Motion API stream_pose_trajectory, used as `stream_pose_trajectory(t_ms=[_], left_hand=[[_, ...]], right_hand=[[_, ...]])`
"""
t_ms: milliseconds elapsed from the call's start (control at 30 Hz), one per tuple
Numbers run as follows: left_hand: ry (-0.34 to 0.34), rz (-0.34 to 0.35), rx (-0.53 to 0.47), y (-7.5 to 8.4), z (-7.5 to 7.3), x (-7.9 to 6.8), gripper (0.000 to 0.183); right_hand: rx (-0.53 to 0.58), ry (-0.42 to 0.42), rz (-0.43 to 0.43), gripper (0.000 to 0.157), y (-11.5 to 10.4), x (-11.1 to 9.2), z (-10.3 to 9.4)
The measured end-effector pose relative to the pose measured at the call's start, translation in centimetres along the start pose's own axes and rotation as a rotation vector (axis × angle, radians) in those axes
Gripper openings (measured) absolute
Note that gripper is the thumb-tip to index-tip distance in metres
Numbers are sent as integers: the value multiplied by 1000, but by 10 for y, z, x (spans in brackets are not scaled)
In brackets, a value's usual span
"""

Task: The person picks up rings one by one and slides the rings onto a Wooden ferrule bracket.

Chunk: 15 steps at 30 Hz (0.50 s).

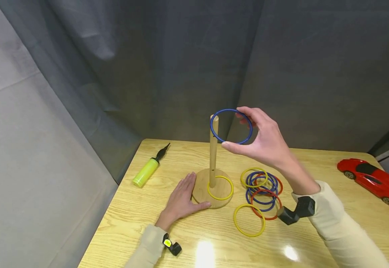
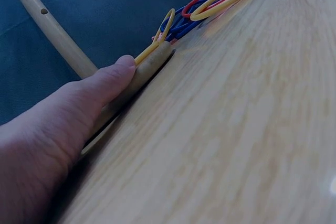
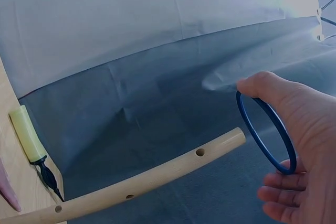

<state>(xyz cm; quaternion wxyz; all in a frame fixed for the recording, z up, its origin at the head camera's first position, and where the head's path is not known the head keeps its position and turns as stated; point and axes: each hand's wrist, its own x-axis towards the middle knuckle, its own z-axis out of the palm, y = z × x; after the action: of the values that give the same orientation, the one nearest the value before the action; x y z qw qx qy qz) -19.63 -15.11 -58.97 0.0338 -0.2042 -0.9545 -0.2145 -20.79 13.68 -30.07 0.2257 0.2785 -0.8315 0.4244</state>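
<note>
My right hand (image 1: 264,136) pinches a blue ring (image 1: 228,109) between thumb and fingers, high above the table. In the head view the ring overlaps the top of an upright wooden post (image 1: 213,156); in the right wrist view it appears just off the post's tip (image 3: 239,136). The post stands on a round wooden base (image 1: 199,190), with a yellow ring (image 1: 232,186) around its foot. My left hand (image 1: 181,201) rests against the base's left side, fingers straight, thumb (image 2: 113,80) along its near edge.
Right of the base lies a heap of blue, red and yellow rings (image 1: 262,191), with another yellow ring (image 1: 250,236) nearer me. A yellow-green hand pump (image 1: 146,172) is at the left, and a red toy car (image 1: 375,182) at the far right. Grey curtain (image 1: 181,74) hangs behind the table.
</note>
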Motion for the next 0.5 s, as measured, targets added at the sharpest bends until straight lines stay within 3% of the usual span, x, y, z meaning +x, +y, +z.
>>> stream_pose_trajectory(t_ms=[500], left_hand=[[8, -1, 0, 1, 1, 0, 124]], right_hand=[[-44, -67, 47, 82, 4, 12, 15]])
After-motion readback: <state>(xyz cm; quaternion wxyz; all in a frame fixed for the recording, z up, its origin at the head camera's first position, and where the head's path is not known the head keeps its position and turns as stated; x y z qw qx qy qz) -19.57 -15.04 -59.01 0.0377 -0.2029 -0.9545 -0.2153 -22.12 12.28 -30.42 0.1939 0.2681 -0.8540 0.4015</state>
